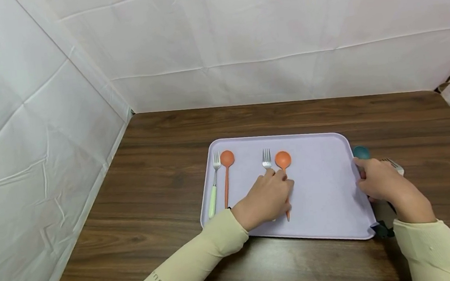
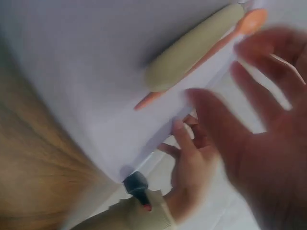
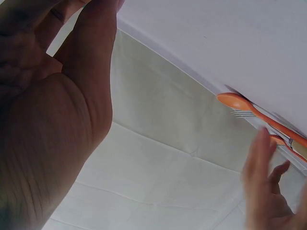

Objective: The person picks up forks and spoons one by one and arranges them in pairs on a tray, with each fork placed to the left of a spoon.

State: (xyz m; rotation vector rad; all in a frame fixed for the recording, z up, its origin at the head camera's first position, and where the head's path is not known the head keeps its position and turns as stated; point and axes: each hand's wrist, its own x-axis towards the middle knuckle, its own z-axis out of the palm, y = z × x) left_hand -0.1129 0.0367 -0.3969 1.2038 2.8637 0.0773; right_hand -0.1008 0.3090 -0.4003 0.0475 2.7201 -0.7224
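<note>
The tray (image 1: 328, 198) holds a green-handled fork (image 1: 214, 184) and an orange spoon (image 1: 226, 169) at its left, then a second fork (image 1: 266, 157) and a second orange spoon (image 1: 283, 159) side by side around the middle, heads to the far side. Over this second pair the left hand (image 1: 269, 197) is released, fingers loose. The right hand (image 1: 382, 182) touches the tray's right rim, whether gripping I cannot tell, near a teal spoon (image 1: 361, 152) outside it.
</note>
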